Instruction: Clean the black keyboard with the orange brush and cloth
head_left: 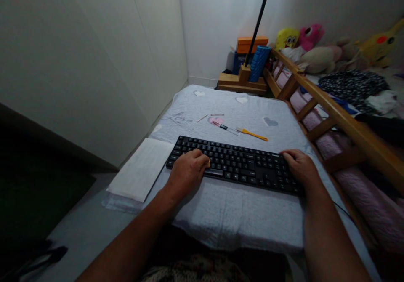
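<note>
A black keyboard (236, 160) lies slantwise across the cloth-covered table (249, 219). Over its left half, my left hand (189, 166) is closed, fingertips pinched together low against the keys. A small yellowish bit shows at those fingertips; what it is I cannot make out. My right hand (299, 166) grips the keyboard's right end, thumb on the top edge and the other fingers mostly hidden. Behind the keyboard are a yellow-handled brush (254, 135), a clear slim tool with a black grip (224, 127), and two thin cotton swabs (202, 118).
A white folded sheet (142, 168) lies at the table's left edge. A wooden bed rail (341, 109) runs along the right, with plush toys (311, 35) beyond. A pale cabinet (110, 50) stands left. A blue foam roller (259, 63) and orange box (251, 45) are behind the table.
</note>
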Motion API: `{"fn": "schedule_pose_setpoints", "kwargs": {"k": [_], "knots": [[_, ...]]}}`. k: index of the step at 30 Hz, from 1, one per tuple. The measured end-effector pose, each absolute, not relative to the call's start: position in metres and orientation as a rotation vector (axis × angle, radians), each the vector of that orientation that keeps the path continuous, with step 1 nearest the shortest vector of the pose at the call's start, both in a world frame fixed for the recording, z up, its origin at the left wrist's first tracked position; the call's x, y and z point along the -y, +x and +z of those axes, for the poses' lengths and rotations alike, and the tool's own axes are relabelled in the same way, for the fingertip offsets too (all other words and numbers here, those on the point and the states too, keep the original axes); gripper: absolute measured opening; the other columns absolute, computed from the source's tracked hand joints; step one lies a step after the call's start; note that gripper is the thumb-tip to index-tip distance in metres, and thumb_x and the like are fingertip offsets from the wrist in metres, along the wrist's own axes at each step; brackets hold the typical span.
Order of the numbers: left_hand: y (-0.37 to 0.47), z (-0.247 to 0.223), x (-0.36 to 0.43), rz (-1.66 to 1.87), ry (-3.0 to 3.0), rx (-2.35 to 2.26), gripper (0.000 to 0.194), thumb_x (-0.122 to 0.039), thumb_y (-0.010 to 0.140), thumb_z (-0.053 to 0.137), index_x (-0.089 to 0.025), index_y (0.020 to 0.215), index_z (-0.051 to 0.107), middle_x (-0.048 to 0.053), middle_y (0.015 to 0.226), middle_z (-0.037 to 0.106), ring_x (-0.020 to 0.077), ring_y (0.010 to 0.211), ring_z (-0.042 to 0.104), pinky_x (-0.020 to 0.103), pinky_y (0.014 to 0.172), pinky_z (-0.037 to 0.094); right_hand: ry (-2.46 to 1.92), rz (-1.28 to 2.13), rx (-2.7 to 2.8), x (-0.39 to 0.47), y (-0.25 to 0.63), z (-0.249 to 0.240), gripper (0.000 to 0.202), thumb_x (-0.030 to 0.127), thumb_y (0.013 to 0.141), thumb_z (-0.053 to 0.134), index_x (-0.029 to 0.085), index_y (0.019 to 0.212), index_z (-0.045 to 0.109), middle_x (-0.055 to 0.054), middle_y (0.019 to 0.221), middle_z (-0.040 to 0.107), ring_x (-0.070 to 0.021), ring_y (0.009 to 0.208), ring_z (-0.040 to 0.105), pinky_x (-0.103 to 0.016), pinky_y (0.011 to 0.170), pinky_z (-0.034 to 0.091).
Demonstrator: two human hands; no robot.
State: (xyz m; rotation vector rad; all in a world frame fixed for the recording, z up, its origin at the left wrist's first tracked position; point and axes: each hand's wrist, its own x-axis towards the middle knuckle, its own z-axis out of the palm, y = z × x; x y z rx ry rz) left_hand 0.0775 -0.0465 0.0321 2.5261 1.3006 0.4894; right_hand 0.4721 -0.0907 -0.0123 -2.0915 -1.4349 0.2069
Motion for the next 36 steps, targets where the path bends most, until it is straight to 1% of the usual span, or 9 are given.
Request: {"fn": "schedule_pose_setpoints", "kwargs": {"k": [8, 13, 18, 27, 31, 36], "knots": [[0.048, 0.031, 0.042, 0.519, 2.485, -1.392, 0.017, -0.024, 0.096, 0.055, -0.021, 0.088, 0.07, 0.004, 0.09, 0.065, 0.0165, 0.081, 0.062, 0.028, 0.071, 0.045, -2.075, 0.206, 1.437, 0.091, 0.473, -0.013, 0.03, 0.038, 0.082, 0.049, 0.022, 0.081, 0.074, -0.009, 0.097, 0.075, -0.0261, 0.097, 0.067, -0.039, 0.095, 0.049], [0.032, 0.03, 0.038, 0.525, 2.428, -1.439, 0.017, -0.026, 0.095, 0.056, -0.02, 0.087, 0.07, 0.004, 0.091, 0.064, 0.0165, 0.081, 0.062, 0.028, 0.072, 0.045, -2.086, 0.208, 1.435, 0.091, 0.472, -0.013, 0.03, 0.038, 0.082, 0.048, 0.022, 0.081, 0.074, -0.009, 0.098, 0.075, -0.0263, 0.098, 0.067, -0.039, 0.096, 0.048], [0.022, 0.032, 0.035, 0.505, 2.403, -1.508, 0.015, -0.026, 0.094, 0.058, -0.021, 0.091, 0.071, 0.004, 0.093, 0.065, 0.0176, 0.083, 0.062, 0.028, 0.071, 0.044, -2.09, 0.204, 1.446, 0.091, 0.473, -0.014, 0.031, 0.038, 0.082, 0.048, 0.021, 0.082, 0.074, -0.01, 0.097, 0.075, -0.0266, 0.098, 0.067, -0.039, 0.095, 0.048], [0.009, 0.034, 0.031, 0.501, 2.397, -1.564, 0.016, -0.029, 0.093, 0.057, -0.021, 0.088, 0.07, 0.003, 0.09, 0.064, 0.0164, 0.077, 0.06, 0.028, 0.068, 0.043, -2.094, 0.19, 1.478, 0.091, 0.476, -0.016, 0.035, 0.04, 0.084, 0.046, 0.02, 0.086, 0.075, -0.011, 0.099, 0.075, -0.0268, 0.099, 0.067, -0.04, 0.094, 0.048], [0.003, 0.035, 0.03, 0.473, 2.413, -1.637, 0.016, -0.026, 0.093, 0.056, -0.021, 0.09, 0.071, 0.005, 0.092, 0.065, 0.0177, 0.081, 0.061, 0.028, 0.069, 0.042, -2.114, 0.19, 1.469, 0.091, 0.473, -0.014, 0.036, 0.041, 0.083, 0.045, 0.019, 0.086, 0.074, -0.011, 0.1, 0.074, -0.0273, 0.098, 0.066, -0.04, 0.094, 0.048], [-0.001, 0.034, 0.028, 0.463, 2.439, -1.681, 0.017, -0.028, 0.094, 0.056, -0.021, 0.089, 0.071, 0.004, 0.094, 0.066, 0.018, 0.083, 0.061, 0.028, 0.071, 0.042, -2.136, 0.206, 1.457, 0.091, 0.472, -0.013, 0.036, 0.041, 0.083, 0.045, 0.02, 0.086, 0.074, -0.011, 0.1, 0.074, -0.0275, 0.099, 0.066, -0.04, 0.096, 0.048]]}}
